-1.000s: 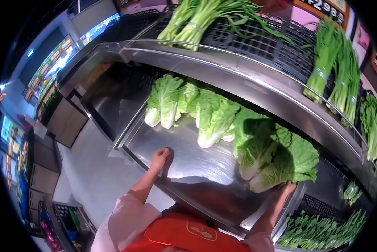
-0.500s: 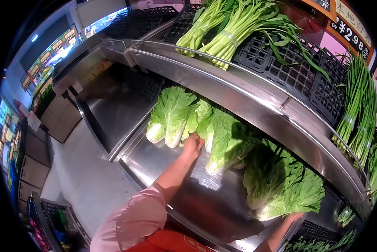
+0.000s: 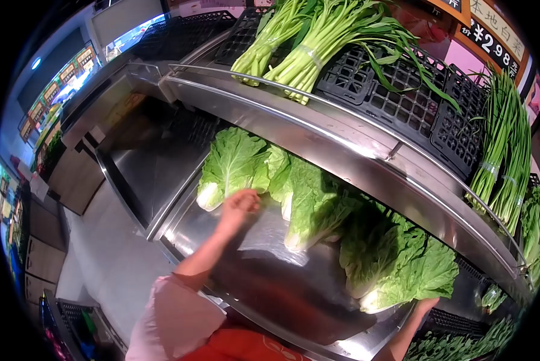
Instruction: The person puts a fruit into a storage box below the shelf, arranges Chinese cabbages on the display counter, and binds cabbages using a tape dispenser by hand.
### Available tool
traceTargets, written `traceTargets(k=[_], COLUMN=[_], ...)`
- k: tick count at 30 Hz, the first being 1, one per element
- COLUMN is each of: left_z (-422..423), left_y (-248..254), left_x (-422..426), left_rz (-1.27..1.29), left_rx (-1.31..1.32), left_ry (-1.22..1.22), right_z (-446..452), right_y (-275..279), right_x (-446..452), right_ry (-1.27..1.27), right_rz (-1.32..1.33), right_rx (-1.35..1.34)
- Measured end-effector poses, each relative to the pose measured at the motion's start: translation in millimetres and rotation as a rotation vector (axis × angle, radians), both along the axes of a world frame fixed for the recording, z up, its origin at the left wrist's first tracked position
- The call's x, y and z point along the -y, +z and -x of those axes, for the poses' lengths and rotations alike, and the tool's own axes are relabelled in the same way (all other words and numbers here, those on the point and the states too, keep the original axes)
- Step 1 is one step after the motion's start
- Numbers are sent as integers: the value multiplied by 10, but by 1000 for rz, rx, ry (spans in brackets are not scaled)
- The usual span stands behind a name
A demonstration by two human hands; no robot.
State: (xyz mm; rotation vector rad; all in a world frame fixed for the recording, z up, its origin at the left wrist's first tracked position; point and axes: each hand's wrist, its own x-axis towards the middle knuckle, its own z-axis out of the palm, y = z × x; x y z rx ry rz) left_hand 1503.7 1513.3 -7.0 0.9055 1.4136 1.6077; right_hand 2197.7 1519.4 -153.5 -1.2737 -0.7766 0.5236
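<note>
Several leafy Chinese cabbages with white stem ends lie in a slanting row on a metal shelf tray (image 3: 264, 271). My left hand (image 3: 241, 204) is in front of the leftmost cabbage (image 3: 231, 159), covering part of its base. Its fingers are curled, and whatever may be in them is hidden. To its right sit a narrow cabbage (image 3: 278, 174) and a larger one (image 3: 309, 207). At the right end, my right hand (image 3: 425, 305) touches the lower leaf edge of the front cabbage (image 3: 411, 277); its fingers are hidden. A shaded cabbage (image 3: 366, 253) lies beside that one.
A metal ledge with a rail (image 3: 318, 129) overhangs the row. Above it are bundled green stalks (image 3: 309, 54), black crates (image 3: 402, 96), tall thin greens (image 3: 499, 144) and a price sign (image 3: 493, 42). A dark tray section (image 3: 155, 156) adjoins on the left.
My left hand has moved left, from the gap between two cabbages to the leftmost cabbage's base. My right hand stays at the right-end cabbage. The whole view has shifted slightly.
</note>
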Motion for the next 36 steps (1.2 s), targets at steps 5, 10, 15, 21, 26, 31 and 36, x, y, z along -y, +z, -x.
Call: traceTargets(k=[5, 10, 15, 21, 26, 31, 36], left_z=[1290, 2288, 2585, 2379, 1891, 1595, 1691], left_y=[414, 89, -399, -698, -319, -46, -46], left_x=[-459, -1403, -1678, -1684, -1506, -1352, -1333], left_rz=[-231, 103, 523, 320, 301, 396, 310], left_rx=[-359, -770, -706, 164, 261, 93, -92], left_ry=[207, 390, 253, 46, -182, -253, -102], right_z=[288, 408, 456, 478, 440, 468, 478], right_y=[379, 398, 454, 497, 455, 459, 460], right_x=[-203, -409, -521, -516, -506, -484, -433], right_ry=[9, -47, -82, -109, -119, -132, -143], right_rz=[-143, -91, -70, -59, -57, -53, -40], right_rx=[-321, -316, -292, -285, -295, -305, -315])
